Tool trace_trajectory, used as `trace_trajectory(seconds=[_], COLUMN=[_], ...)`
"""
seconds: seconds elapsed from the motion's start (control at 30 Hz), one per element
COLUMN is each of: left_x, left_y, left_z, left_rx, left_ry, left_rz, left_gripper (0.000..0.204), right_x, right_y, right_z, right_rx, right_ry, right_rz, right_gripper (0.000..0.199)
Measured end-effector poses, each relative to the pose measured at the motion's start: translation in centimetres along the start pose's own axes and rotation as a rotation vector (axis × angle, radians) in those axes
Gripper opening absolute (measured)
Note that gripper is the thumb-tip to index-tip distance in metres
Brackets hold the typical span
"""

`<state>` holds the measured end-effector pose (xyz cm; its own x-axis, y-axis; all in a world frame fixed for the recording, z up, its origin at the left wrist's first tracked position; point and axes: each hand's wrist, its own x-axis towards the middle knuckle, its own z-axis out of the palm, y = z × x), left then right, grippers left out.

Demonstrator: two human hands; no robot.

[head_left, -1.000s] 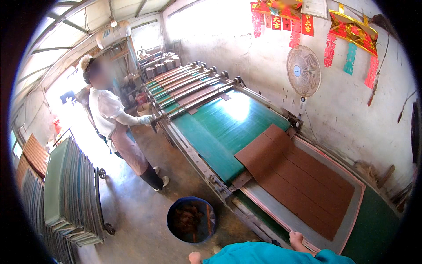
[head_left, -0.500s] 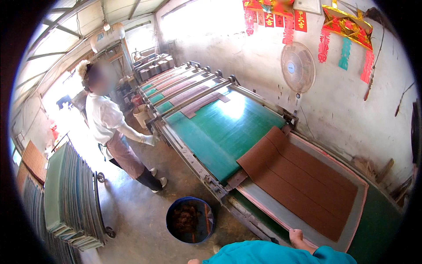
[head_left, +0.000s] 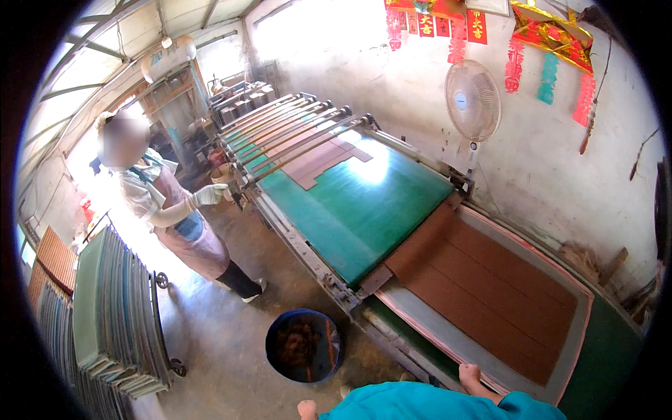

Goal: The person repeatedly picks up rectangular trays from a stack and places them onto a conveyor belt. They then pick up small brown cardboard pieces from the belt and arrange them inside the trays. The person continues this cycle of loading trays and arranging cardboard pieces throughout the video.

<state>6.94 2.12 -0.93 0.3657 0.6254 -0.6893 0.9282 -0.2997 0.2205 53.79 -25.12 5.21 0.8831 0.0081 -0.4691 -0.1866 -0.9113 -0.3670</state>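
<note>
Brown sheet (head_left: 490, 294), marked with long lines: lies on a grey board (head_left: 434, 320) with pink edging, its far end reaching a metal plate (head_left: 378, 278) below the belt.

Right hand (head_left: 471, 376): at the board's near edge, fingers curled; whether they grip that edge cannot be told.

Left hand (head_left: 306, 409): at the lower rim of view, beside the teal garment (head_left: 434, 402), largely cut off; finger state cannot be told.

Green belt (head_left: 357, 224): beyond the sheet, crossed at its far part by a row of bars (head_left: 308, 150); pinkish-brown pieces (head_left: 322, 166) lie under and before them.

Co-worker (head_left: 168, 210), aproned: stands on the floor left of the machine, one gloved hand (head_left: 210, 194) near its side.

Stacked panels (head_left: 119, 301), wheeled: fill the left floor; orange-brown ridged sheets (head_left: 59, 259) behind.

Fan (head_left: 473, 101), pale: in front of the wall, right of the belt; red and gold hangings (head_left: 553, 38) above.

Dark blue tub (head_left: 301, 311): on the floor between stack and machine; holds brown clumped matter (head_left: 295, 344) and a stick (head_left: 330, 343).

Pale bucket (head_left: 222, 173): by the machine's far left side; contents cannot be made out.
</note>
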Motion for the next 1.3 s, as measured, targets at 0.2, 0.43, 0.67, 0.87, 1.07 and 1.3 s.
trace_trajectory(seconds=[0.2, 0.43, 0.67, 0.87, 1.07, 1.3], left_x=[0.5, -2.9, -3.9, -4.0, -0.4, 7.4], left_y=[-6.1, -9.3, -13.4, -14.4, -10.6, -4.6], left_z=[4.4, 3.0, 4.3, 4.3, -1.7, -9.4], left_rx=[-0.057, -0.077, -0.042, 0.216, 0.207, -1.398], left_ry=[0.269, 0.083, -0.036, -0.176, -0.213, 0.071], left_rz=[-0.085, -0.225, -0.298, -0.297, -0.255, -0.669], left_gripper=[0.023, 0.019, 0.017, 0.015, 0.015, 0.006], right_x=[-2.9, -5.8, -7.1, -9.9, -9.6, -4.9], right_y=[-1.7, -5.8, -8.9, -11.5, -12.2, -15.6], right_z=[-0.2, 2.1, 6.8, 8.0, 7.2, 4.9], right_rx=[-0.002, -0.069, -0.106, -0.098, -0.1, -0.063], right_ry=[-0.086, -0.106, -0.068, -0.058, 0.02, 0.038], right_rz=[-0.054, -0.21, -0.336, -0.426, -0.389, -0.241], right_gripper=[0.033, 0.039, 0.043, 0.041, 0.043, 0.044])
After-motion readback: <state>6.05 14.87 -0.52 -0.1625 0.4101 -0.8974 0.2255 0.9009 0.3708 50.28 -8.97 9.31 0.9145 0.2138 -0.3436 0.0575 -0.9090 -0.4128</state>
